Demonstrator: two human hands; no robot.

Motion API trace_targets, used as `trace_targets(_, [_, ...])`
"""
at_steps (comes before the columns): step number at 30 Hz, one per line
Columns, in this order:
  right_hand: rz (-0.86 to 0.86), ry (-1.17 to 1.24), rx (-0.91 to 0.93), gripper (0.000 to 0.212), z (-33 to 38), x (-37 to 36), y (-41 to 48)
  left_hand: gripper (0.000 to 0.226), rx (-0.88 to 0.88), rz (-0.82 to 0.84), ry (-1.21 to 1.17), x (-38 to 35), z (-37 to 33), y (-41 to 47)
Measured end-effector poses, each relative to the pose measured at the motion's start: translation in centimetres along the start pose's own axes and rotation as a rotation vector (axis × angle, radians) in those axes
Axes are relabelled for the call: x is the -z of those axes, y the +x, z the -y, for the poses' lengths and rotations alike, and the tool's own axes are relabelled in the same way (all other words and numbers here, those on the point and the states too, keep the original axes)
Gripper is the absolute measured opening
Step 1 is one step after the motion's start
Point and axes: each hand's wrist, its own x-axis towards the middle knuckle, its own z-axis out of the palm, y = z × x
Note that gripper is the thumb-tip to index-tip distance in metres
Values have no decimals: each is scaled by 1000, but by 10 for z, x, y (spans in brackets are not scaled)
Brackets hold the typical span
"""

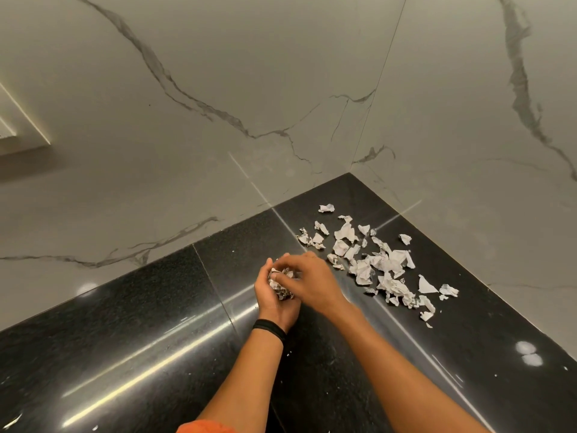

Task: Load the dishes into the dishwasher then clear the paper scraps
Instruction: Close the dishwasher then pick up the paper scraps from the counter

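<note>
Scraps, paper, clearing of. Step in hand, by judgement: gathering torn pieces into one hand-held bundle.

Left hand (274,300): palm up, fingers cupped round wad (282,284) of crumpled paper. Black wristband (269,330) just behind it on the wrist.

Right hand (312,278): laid across the left from the right, fingers curled down onto the wad, tips touching it. Possibly tucking in a fresh piece, but hidden under the fingers.

Loose scraps (379,268): many, white, crumpled or flat. Scattered on black polished worktop (131,332) to the right of the right hand and beyond it, toward the corner of marble wall (187,135). Nearest pieces just beside the knuckles, farthest well apart. A few tiny flecks nearer the body, beside both forearms.

Dishes, dishwasher: not in view.

Handling notes:
- Keep left hand cupped and level to prevent spills.
- Compress wad before adding more.
- Take nearest pieces first, working outward to the corner.
- Sweep small bits together with the edge of the right hand rather than pinching singly.
- Lift flat pieces from an edge, as likely to cling to glossy stone.
- Finish with flecks near the body.
</note>
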Motion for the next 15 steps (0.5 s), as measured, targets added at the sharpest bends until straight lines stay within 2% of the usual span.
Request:
trace_targets(2, [-23, 125, -43, 17, 1, 3, -1, 44, -1, 7, -21, 0, -1, -2])
trace_targets(4, [-111, 376, -109, 15, 3, 13, 0, 43, -31, 10, -52, -1, -2, -3])
trace_targets(6, [-188, 495, -170, 19, 1, 19, 1, 41, -48, 19, -76, -2, -4, -2])
trace_targets(9, [-220, 315, -256, 14, -28, 17, -4, 41, -75, -10, -71, -2, -7, 1])
trace_targets(11, [-116, 84, -259, 18, -51, 9, -14, 44, -88, -34, -61, 0, -8, 2])
trace_targets(13, [33, -132, -187, 24, -67, -7, -27, 44, -96, -58, -52, 3, -10, 1])
trace_targets(15, [84, -234, -112, 21, -72, -22, -38, 44, -101, -81, -40, 7, -12, 1])
